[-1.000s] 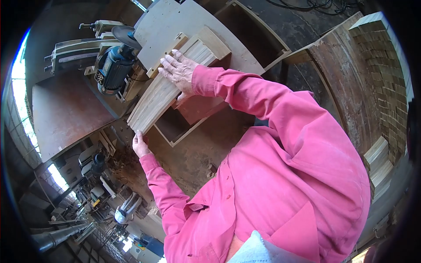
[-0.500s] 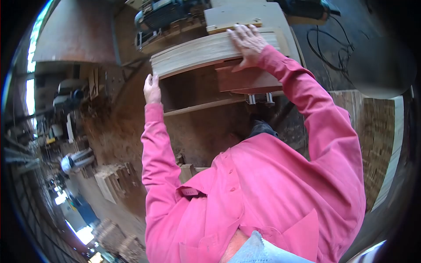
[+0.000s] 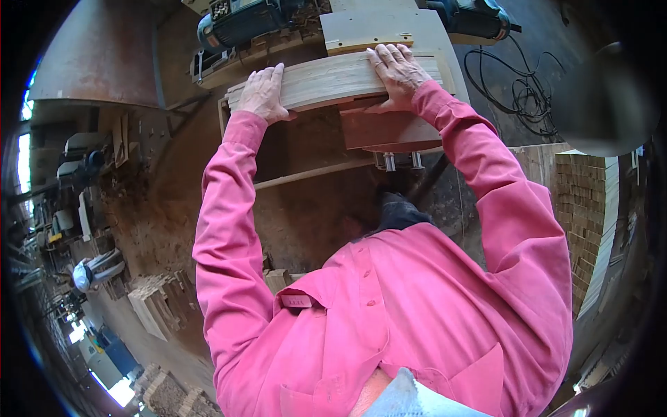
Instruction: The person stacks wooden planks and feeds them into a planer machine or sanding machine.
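A bundle of pale, slightly curved wooden strips [image 3: 323, 82] lies crosswise on the machine bench in front of me. My left hand [image 3: 262, 95] spans its left end, fingers laid across the top and thumb at the near edge. Near the right end, my right hand [image 3: 399, 75] grips the bundle the same way, with fingertips by the far edge and thumb on the near side. Under my right wrist sits a reddish-brown board [image 3: 392, 131]. Just beyond the strips runs a yellowish wooden strip with screws [image 3: 368, 44], fixed to a pale plate [image 3: 424, 29].
Two motors, one at the upper left [image 3: 243, 24] and one at the upper right [image 3: 479, 19], flank the plate. A black cable [image 3: 524, 97] lies coiled at right. Stacked wood blocks [image 3: 583, 215] stand on the right, more cut wood [image 3: 160, 299] at left. Another person [image 3: 97, 270] is far left.
My left hand has moved from the bundle's left end to lie over its top. My right hand stays on the right part. The view has shifted slightly.
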